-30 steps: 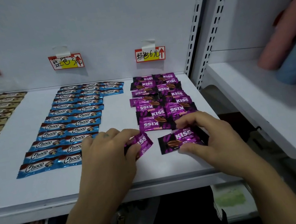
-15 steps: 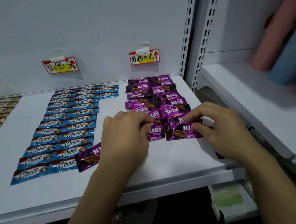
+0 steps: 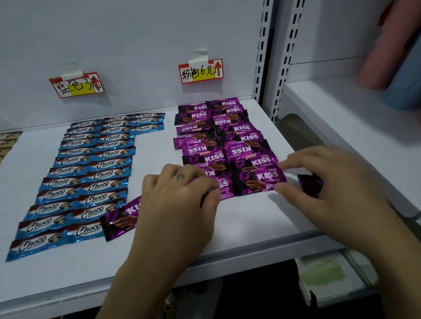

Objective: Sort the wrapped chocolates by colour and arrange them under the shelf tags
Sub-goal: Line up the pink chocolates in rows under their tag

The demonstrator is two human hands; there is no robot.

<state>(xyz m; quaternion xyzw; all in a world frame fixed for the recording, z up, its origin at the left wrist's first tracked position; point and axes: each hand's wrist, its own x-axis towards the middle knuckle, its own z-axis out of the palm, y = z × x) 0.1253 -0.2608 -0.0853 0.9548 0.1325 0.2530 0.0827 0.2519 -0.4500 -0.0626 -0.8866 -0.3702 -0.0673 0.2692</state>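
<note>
My left grip pinches the front-left chocolate, my right grip the front-right chocolate, squaring both against the purple rows just ahead, under the pink tag. Spare pieces sit tucked beside each grip, likely next.

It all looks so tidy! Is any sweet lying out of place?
Yes. One purple KISS chocolate lies tilted against the front blue Choco bars, partly under the left hand, outside the purple KISS rows. A second purple chocolate sits apart, beside the right hand.
</note>
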